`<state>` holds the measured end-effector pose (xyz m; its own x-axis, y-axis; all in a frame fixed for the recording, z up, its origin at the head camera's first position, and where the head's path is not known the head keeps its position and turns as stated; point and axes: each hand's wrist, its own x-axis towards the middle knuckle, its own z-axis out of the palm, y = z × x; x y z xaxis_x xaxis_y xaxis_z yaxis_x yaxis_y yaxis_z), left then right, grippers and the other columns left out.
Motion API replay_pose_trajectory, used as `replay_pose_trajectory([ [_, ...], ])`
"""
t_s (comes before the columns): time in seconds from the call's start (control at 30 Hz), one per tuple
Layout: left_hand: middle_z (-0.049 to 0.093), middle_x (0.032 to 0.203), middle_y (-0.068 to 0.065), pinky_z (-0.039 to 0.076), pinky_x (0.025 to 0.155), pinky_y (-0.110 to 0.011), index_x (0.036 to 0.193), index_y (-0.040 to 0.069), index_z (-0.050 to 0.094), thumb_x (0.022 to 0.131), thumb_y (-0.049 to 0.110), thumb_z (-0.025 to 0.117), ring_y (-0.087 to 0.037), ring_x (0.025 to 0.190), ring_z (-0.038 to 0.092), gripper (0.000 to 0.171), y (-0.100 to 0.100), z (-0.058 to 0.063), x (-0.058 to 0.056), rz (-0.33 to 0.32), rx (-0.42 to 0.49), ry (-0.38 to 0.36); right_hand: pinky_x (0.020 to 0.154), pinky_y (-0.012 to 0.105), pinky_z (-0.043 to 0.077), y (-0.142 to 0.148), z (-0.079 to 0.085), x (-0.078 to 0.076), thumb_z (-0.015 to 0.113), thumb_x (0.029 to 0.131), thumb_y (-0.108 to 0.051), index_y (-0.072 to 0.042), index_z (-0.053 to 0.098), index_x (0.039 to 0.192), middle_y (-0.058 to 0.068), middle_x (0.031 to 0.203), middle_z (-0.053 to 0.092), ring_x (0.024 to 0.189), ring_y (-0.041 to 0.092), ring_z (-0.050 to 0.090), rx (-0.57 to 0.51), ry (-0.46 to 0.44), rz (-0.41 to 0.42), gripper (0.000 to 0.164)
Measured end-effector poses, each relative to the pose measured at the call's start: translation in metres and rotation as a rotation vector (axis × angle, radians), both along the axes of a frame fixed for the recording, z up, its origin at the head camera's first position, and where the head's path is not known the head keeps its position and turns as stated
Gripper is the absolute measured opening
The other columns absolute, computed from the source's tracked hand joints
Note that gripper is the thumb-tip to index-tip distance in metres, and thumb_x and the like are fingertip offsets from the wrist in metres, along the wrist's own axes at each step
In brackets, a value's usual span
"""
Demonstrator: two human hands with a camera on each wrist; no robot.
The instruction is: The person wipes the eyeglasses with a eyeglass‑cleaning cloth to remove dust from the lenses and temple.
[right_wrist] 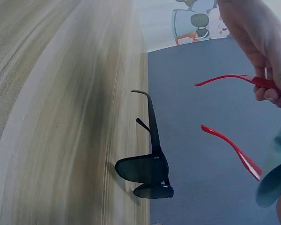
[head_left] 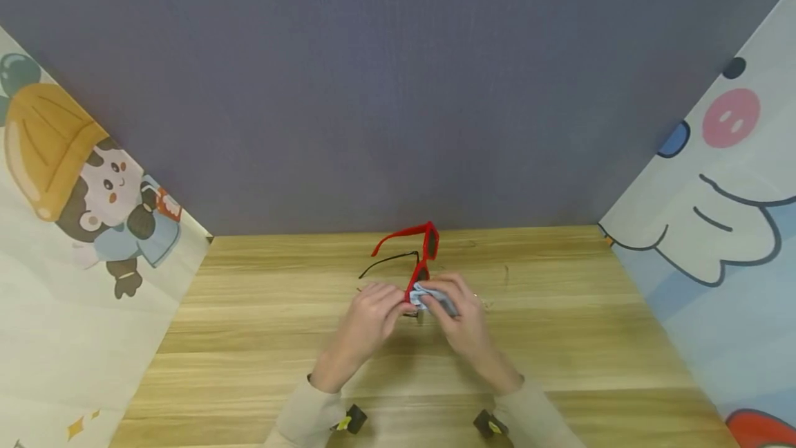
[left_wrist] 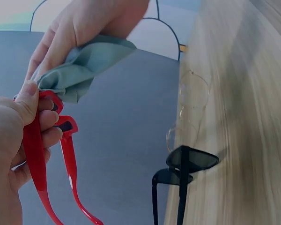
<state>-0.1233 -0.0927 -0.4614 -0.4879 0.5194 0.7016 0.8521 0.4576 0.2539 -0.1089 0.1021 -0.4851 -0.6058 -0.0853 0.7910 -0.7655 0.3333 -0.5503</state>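
Note:
My left hand (head_left: pixel 368 318) grips a pair of red-framed sunglasses (left_wrist: pixel 35 154) near one hinge, with thumb and fingers around the thick red arm. Both arms of the red pair are unfolded, and it is held up above the table. My right hand (head_left: pixel 468 323) pinches a bluish-grey cloth (left_wrist: pixel 86 65) against the near lens end of the red frame. That lens is mostly covered by cloth and fingers. Below the hands, a pair of black sunglasses (right_wrist: pixel 143 168) stands on the table with its arms unfolded.
Beside the black pair, thin wire-framed glasses (left_wrist: pixel 192 72) with clear lenses lie on the wood-grain table (head_left: pixel 249 337). A dark grey panel (head_left: pixel 398 88) rises at the table's far edge. Cartoon-printed panels (head_left: pixel 50 282) flank both sides.

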Motion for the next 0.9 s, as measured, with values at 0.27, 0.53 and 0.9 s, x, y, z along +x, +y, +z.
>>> replay_pose_trajectory([
  [0.27, 0.075, 0.086, 0.001, 0.059, 0.089, -0.03, 0.092, 0.009, 0.074, 0.089, 0.013, 0.077, -0.013, 0.083, 0.07, 0.006, 0.006, 0.001, -0.003, -0.03, 0.041, -0.054, 0.077, 0.015, 0.057, 0.002, -0.007, -0.012, 0.075, 0.081, 0.012, 0.004, 0.07, 0.109, 0.017, 0.101, 0.065, 0.088, 0.019, 0.065, -0.069, 0.025, 0.023, 0.029],
  [0.53, 0.069, 0.075, 0.004, 0.057, 0.08, -0.025, 0.078, 0.01, 0.066, 0.085, 0.013, 0.081, -0.011, 0.072, 0.063, 0.016, 0.009, 0.001, -0.006, -0.058, 0.039, -0.004, 0.077, 0.013, 0.052, 0.007, -0.007, -0.026, 0.075, 0.077, 0.021, 0.003, 0.07, 0.107, 0.018, 0.099, 0.064, 0.092, 0.013, 0.062, -0.141, -0.031, -0.079, 0.035],
  [0.9, 0.071, 0.077, 0.002, 0.057, 0.078, -0.024, 0.079, 0.009, 0.068, 0.089, 0.017, 0.077, -0.012, 0.072, 0.064, 0.016, 0.013, 0.001, -0.011, -0.055, 0.069, -0.01, 0.075, 0.014, 0.054, 0.012, -0.004, -0.026, 0.076, 0.081, 0.013, 0.001, 0.072, 0.108, 0.015, 0.1, 0.065, 0.09, 0.014, 0.063, -0.098, -0.038, -0.024, 0.03],
])
